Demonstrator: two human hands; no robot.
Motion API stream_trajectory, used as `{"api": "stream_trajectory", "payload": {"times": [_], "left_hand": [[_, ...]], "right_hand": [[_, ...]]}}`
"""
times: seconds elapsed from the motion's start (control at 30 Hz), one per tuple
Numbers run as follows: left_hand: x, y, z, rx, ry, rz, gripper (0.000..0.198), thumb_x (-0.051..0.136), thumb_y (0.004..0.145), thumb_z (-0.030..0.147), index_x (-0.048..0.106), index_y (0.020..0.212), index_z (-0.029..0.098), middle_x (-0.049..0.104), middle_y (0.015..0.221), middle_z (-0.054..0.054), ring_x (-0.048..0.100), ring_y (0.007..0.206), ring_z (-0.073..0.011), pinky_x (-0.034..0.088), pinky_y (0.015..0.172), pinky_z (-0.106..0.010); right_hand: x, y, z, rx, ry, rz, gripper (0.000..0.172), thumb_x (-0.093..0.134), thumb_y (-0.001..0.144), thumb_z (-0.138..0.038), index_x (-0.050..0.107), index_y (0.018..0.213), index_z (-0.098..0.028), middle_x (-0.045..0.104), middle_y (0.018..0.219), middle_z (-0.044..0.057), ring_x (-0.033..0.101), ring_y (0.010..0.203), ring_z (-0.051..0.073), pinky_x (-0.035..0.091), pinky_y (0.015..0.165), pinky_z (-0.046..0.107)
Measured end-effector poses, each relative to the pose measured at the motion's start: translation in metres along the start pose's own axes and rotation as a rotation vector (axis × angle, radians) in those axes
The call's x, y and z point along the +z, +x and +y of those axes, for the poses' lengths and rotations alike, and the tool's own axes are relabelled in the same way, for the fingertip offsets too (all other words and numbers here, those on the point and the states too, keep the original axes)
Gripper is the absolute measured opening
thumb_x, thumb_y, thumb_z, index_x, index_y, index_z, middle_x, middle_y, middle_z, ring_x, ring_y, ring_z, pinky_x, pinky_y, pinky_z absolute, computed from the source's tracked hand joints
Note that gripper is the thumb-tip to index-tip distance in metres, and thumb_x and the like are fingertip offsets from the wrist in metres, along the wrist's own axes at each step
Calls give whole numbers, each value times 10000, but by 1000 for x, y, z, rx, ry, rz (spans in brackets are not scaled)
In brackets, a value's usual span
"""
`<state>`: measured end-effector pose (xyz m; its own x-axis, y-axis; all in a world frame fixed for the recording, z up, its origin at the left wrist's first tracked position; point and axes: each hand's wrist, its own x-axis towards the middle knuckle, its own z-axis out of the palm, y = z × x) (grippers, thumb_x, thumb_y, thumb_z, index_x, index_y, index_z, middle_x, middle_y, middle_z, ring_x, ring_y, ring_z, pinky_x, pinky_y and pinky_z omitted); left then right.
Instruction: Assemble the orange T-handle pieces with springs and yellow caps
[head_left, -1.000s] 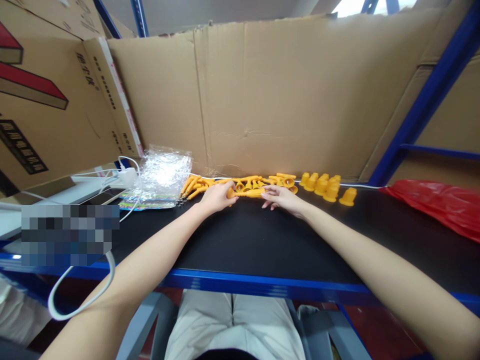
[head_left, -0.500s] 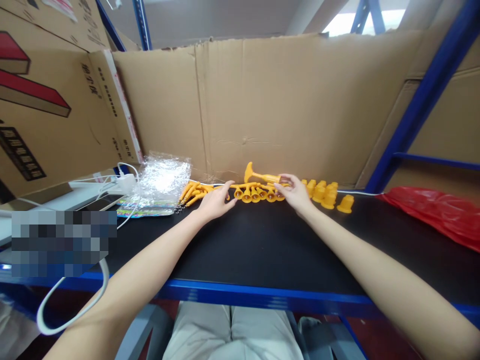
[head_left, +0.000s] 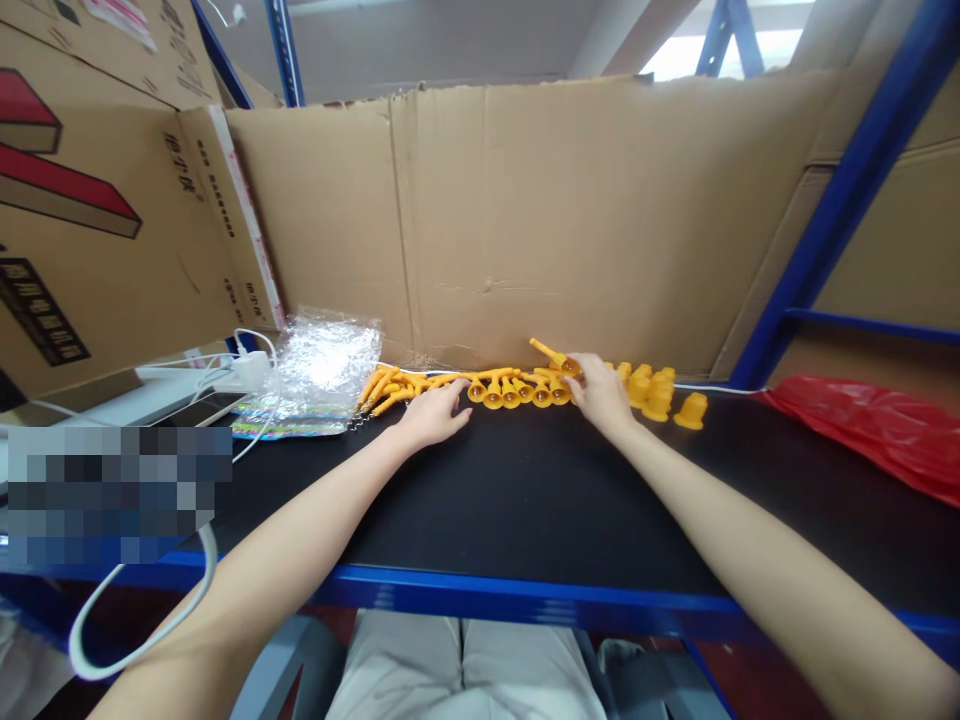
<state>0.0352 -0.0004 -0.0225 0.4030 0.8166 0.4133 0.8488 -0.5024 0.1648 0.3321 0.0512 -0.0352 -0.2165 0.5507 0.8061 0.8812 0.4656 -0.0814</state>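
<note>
My right hand [head_left: 602, 392] grips a yellow plastic horn-shaped piece [head_left: 551, 352] at its flared end. Its stem points up and to the left, above a row of similar pieces. Those yellow flared pieces [head_left: 511, 394] lie side by side on the black tabletop, wide mouths toward me. At the row's left end is my left hand [head_left: 435, 413], thumb and fingers apart with nothing between them; whether a fingertip touches the nearest piece I cannot tell. Behind it, a pile of thin yellow handle-like parts [head_left: 384, 388] is partly hidden. Yellow cup-shaped parts [head_left: 657, 398] stand right of my right hand.
Clear plastic wrap [head_left: 330, 350] lies at the left near a white charger [head_left: 253, 370] and its cables. A red plastic bag [head_left: 855, 425] rests at the right. Cardboard [head_left: 562, 230] walls the back, and a blue rail [head_left: 525, 590] edges the table's front.
The piece in my right hand has turned: it lay nearly level with its T-shaped end left, and now its flared mouth faces me. My left hand has barely moved.
</note>
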Motion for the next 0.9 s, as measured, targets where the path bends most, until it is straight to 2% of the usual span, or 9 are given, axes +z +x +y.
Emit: {"api": "stream_trajectory", "payload": {"times": [0.13, 0.27, 0.43, 0.63, 0.77, 0.9], "left_hand": [[0, 0, 1, -12, 0, -16, 428, 472, 829, 344, 465, 1233, 205, 656, 868, -33, 620, 798, -198, 465, 688, -306], [-1, 1, 1, -18, 12, -43, 374, 470, 830, 347, 523, 1168, 197, 667, 850, -35, 622, 798, -202, 459, 682, -301], [0, 2, 0, -35, 21, -67, 319, 474, 828, 346, 566, 1098, 204, 678, 818, -27, 623, 762, -197, 444, 647, -288], [1, 2, 0, -33, 22, -77, 291, 474, 827, 348, 583, 1055, 205, 681, 798, -23, 622, 742, -192, 420, 614, -274], [1, 2, 0, -35, 29, -78, 283, 474, 827, 346, 591, 1040, 201, 682, 795, -22, 621, 743, -188, 422, 615, -270], [-3, 5, -9, -65, 84, -49, 245, 457, 835, 316, 617, 985, 206, 680, 864, -39, 622, 796, -196, 441, 652, -277]], "right_hand": [[-2, 9, -15, -91, -175, -82, 294, 440, 881, -224, 538, 1155, -185, 622, 1092, 117, 561, 922, 250, 343, 747, 352], [2, 20, -29, -226, -365, -170, 297, 384, 908, -180, 551, 1154, -186, 629, 1069, 123, 532, 866, 228, 284, 720, 344], [14, 20, -31, -348, -490, -253, 331, 373, 895, -110, 556, 1164, -172, 644, 1013, 118, 518, 844, 224, 260, 719, 350], [16, 10, -23, -256, -363, -312, 371, 377, 932, -239, 497, 1280, -196, 620, 1160, 116, 539, 987, 237, 301, 826, 386], [8, 12, -27, -240, -262, -380, 410, 379, 930, -304, 463, 1325, -236, 522, 1329, 92, 480, 1160, 255, 285, 944, 463], [-19, 34, -31, -5, -246, -361, 491, 396, 900, -364, 419, 1367, -217, 470, 1379, 100, 447, 1210, 282, 310, 960, 508]]}}
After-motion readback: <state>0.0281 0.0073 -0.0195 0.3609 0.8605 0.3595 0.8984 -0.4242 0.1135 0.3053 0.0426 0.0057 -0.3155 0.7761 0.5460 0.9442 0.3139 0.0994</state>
